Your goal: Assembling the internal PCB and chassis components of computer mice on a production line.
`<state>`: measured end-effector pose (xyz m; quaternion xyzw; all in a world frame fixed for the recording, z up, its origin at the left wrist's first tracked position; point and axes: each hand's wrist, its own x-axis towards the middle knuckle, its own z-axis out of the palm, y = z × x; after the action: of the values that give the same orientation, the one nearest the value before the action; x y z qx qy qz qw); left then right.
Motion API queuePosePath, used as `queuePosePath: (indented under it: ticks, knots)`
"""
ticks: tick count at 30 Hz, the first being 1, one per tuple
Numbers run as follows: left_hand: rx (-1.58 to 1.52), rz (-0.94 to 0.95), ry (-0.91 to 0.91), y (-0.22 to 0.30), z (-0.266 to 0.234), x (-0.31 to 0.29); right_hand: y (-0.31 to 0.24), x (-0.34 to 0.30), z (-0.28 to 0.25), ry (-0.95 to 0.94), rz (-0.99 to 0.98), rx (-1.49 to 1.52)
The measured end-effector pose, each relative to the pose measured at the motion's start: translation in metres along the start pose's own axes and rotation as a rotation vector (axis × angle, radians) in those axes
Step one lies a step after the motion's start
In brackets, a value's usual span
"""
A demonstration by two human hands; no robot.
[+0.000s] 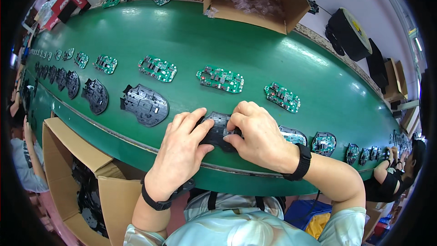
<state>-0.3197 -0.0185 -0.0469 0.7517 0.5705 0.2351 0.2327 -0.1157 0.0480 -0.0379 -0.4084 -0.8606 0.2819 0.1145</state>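
Observation:
A black plastic housing (217, 124) lies on the green work surface (182, 27) in front of me, mostly covered by my hands. My left hand (180, 150) grips its left side, thumb at the near edge and fingertips on top. Over the housing's right part, my right hand (264, 136) pinches a small translucent piece (227, 131) between thumb and fingers; its exact kind is unclear. Beyond my hands lie green circuit boards, one straight ahead (221, 79) and another to the right (282, 97). Left of my left hand rests another black housing (144, 105).
Boards and black housings run in rows leftward; housings with boards fitted (324, 144) run rightward. A cardboard box (298, 9) with clear plastic pieces stands at the far edge. Another box (123, 205) of black parts sits at my lower left. Other people work at both sides.

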Motion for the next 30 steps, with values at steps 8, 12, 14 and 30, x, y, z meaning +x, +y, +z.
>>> queuePosePath:
  ticks: [8, 12, 14, 30]
  knots:
    - [-0.043, 0.004, 0.014, 0.006, -0.003, -0.006, 0.015, -0.018, -0.074, 0.134, 0.078, -0.071]
    - [-0.091, 0.031, 0.018, 0.007, -0.005, -0.005, 0.055, -0.035, -0.084, 0.154, 0.105, -0.379]
    - [-0.096, 0.036, 0.01, 0.006, -0.006, -0.005, 0.066, -0.04, -0.082, 0.101, 0.127, -0.394]
    - [-0.093, 0.036, -0.012, 0.011, -0.008, -0.005, 0.025, -0.046, -0.072, 0.17, -0.059, -0.014]
